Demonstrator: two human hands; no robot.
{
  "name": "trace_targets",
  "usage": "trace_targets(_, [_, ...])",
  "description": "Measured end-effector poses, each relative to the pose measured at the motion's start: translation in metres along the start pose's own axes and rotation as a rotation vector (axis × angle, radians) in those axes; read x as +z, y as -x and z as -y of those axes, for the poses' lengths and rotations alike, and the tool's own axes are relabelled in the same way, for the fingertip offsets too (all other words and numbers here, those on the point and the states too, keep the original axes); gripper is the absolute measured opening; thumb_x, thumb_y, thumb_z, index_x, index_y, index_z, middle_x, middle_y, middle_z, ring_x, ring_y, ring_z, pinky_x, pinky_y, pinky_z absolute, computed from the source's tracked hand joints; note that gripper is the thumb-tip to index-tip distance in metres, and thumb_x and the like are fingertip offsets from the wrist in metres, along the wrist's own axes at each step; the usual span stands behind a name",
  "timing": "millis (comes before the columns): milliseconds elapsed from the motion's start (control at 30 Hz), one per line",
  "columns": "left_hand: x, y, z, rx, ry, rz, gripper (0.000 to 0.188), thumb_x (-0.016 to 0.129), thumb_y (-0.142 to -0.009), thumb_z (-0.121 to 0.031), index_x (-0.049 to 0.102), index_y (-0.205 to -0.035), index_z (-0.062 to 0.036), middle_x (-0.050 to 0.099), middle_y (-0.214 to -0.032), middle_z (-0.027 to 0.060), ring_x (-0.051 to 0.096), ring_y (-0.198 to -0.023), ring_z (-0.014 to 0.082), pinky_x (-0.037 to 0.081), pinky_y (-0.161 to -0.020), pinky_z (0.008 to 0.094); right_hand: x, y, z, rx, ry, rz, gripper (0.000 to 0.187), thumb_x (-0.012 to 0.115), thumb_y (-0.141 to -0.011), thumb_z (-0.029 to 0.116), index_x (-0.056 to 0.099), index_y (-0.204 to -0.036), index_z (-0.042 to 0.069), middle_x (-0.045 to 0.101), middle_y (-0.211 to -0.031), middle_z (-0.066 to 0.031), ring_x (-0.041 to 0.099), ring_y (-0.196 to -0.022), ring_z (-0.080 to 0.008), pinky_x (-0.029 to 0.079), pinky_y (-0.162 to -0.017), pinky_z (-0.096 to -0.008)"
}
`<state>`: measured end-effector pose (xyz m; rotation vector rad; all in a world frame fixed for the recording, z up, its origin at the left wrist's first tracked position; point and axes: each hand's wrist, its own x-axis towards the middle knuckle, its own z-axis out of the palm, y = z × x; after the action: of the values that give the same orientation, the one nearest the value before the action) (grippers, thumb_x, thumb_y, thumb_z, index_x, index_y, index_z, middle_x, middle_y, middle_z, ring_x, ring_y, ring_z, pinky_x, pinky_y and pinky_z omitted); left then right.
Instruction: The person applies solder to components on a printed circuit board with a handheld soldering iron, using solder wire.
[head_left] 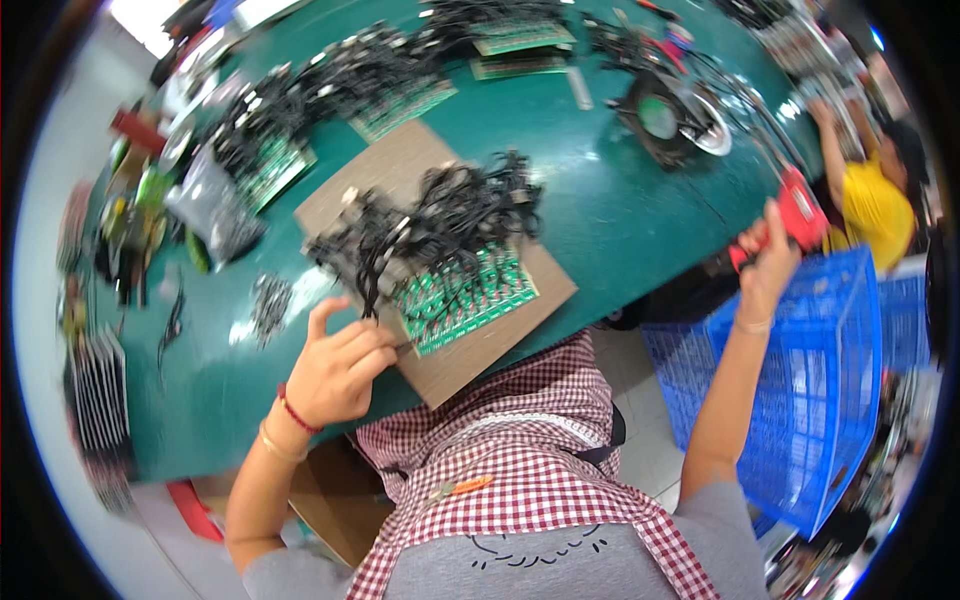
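A green circuit board panel (470,300) with a heap of black cables (430,215) piled over its far side lies on a brown cardboard sheet (545,285). My left hand (345,365) is at the panel's left corner. Its fingers are curled and closed at the edge, and what they pinch is hidden. Out to the right, past the table's edge, my right hand (770,255) grips a red soldering gun (800,210) by its handle. Its thin metal front points away toward the table.
More circuit boards (275,170) with bundled black cables line the green table's (620,230) far side. A small pile of metal parts (270,305) lies left. A round black-framed device (665,120) stands far right. Blue crates (800,370) sit at my right, near a person in yellow (875,210).
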<state>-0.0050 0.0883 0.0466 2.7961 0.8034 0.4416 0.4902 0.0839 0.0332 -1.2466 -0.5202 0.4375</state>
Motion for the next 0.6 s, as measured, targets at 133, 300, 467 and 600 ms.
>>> trace_targets(133, [-0.001, 0.017, -0.007, -0.175, -0.18, -0.45, 0.019, 0.049, -0.066, 0.008, 0.055, -0.075, -0.0073, 0.06, -0.089, 0.0045, 0.059, -0.092, 0.0235, 0.032, -0.096, 0.0458, 0.008, 0.047, 0.032, -0.036, -0.11, 0.156, 0.02, 0.054, -0.09, 0.016, 0.054, -0.102, 0.0, 0.041, -0.056, 0.0009, 0.039, -0.047, -0.0082, 0.035, -0.047, -0.025])
trace_targets(300, [0.042, 0.037, -0.033, -0.919, 0.289, -0.646, 0.011, 0.055, -0.076, 0.002, 0.053, -0.087, 0.0018, 0.053, -0.087, 0.0119, 0.054, -0.078, 0.024, 0.044, -0.071, 0.03, 0.054, 0.099, 0.027, 0.234, -0.26, 0.5, 0.025, 0.052, -0.091, 0.02, 0.051, -0.109, 0.003, 0.052, -0.082, -0.0081, 0.053, -0.074, -0.0174, 0.048, -0.074, -0.036])
trace_targets(467, [0.056, 0.022, -0.056, -1.012, 0.427, -0.554, 0.031, 0.063, -0.076, -0.008, 0.051, -0.103, 0.0025, 0.051, -0.092, 0.013, 0.053, -0.078, 0.0229, 0.046, -0.07, 0.0312, 0.115, 0.064, -0.034, 0.889, -0.505, 0.914, 0.032, 0.051, -0.09, 0.031, 0.05, -0.108, 0.005, 0.038, -0.133, -0.0251, 0.036, -0.125, -0.0405, 0.038, -0.088, -0.0662])
trace_targets(600, [0.063, 0.003, -0.058, -0.926, 0.336, -0.642, 0.036, 0.061, -0.078, -0.008, 0.048, -0.11, 0.0025, 0.045, -0.102, 0.0159, 0.053, -0.082, 0.029, 0.045, -0.074, 0.0366, 0.158, 0.06, -0.06, 1.027, -0.443, 0.956, 0.033, 0.057, -0.085, 0.036, 0.055, -0.103, 0.009, 0.05, -0.125, -0.0196, 0.055, -0.103, -0.0327, 0.051, -0.07, -0.0569])
